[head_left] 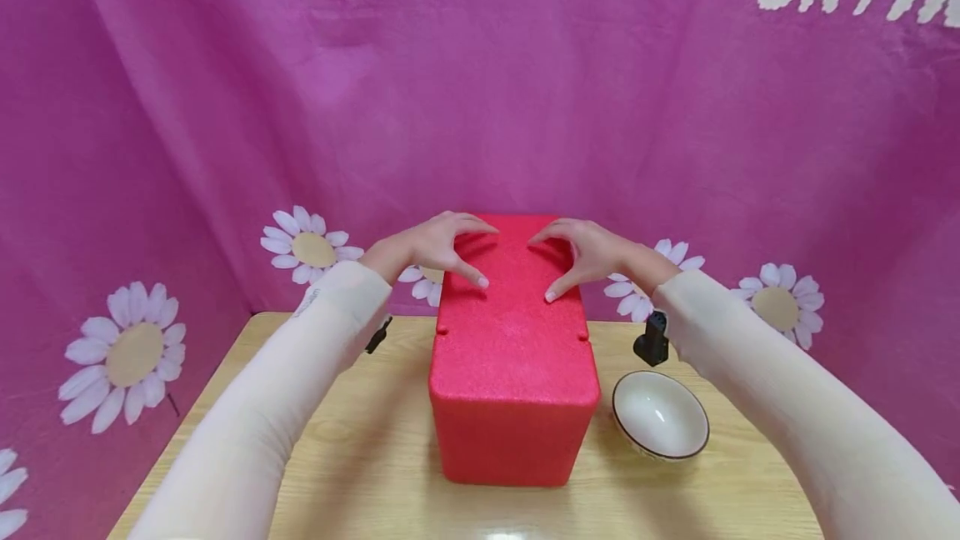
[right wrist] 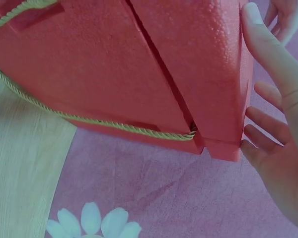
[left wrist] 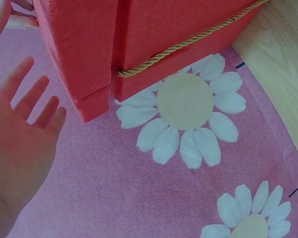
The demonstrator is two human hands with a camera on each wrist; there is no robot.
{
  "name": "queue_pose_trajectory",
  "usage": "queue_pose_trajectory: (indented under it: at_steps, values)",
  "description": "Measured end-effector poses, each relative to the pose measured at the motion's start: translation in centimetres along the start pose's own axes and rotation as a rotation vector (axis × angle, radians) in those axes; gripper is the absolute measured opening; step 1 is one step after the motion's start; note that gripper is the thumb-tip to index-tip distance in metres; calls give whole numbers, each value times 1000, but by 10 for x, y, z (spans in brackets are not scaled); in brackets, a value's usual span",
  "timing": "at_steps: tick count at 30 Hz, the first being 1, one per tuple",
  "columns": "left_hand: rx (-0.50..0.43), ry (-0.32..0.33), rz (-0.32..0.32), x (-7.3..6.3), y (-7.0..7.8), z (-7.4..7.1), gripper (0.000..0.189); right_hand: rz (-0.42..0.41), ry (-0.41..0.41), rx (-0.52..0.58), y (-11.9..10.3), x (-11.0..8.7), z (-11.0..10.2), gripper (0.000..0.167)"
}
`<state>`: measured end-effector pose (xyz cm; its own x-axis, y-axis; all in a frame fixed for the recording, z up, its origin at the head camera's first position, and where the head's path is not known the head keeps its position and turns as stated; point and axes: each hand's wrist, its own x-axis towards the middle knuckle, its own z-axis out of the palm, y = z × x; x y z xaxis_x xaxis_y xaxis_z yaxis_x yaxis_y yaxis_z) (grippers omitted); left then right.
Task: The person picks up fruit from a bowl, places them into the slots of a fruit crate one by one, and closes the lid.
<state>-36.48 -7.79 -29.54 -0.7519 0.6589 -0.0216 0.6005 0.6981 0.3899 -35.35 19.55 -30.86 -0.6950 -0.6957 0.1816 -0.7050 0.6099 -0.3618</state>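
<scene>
A tall red box (head_left: 517, 357) with a fitted red lid stands on the table, and a twisted gold rope (left wrist: 188, 43) runs along its side in the left wrist view. The same kind of rope (right wrist: 99, 121) hangs along the box's other side in the right wrist view. My left hand (head_left: 448, 247) is over the far left part of the lid, fingers spread and holding nothing. Opposite it, my right hand (head_left: 583, 253) is over the lid's right part with thumb and fingers apart. Whether the fingertips touch the lid I cannot tell.
A white bowl (head_left: 660, 417) with a dark rim sits on the wooden table (head_left: 352, 440), right of the box. Behind the table hangs a purple cloth (head_left: 495, 107) with white daisies and lettering. A black device (head_left: 654, 340) is at my right wrist.
</scene>
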Motion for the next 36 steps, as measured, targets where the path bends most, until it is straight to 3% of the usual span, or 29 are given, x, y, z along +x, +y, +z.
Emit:
queue_pose_trajectory:
  at_steps: [6, 20, 27, 36]
  values:
    - [-14, -60, -47, -1, -4, 7, 85, 42, -52, -24, 2, 5, -2, 75]
    - [-31, -66, -42, -5, -13, 13, 83, 116, -124, 9, -2, 3, -2, 72]
    - [-75, -11, -21, -10, -18, 20, 80, 144, -170, 22, -3, 9, -3, 73]
    - [-72, 56, 62, -7, -27, 33, 77, 113, -191, -78, -8, 12, -4, 74]
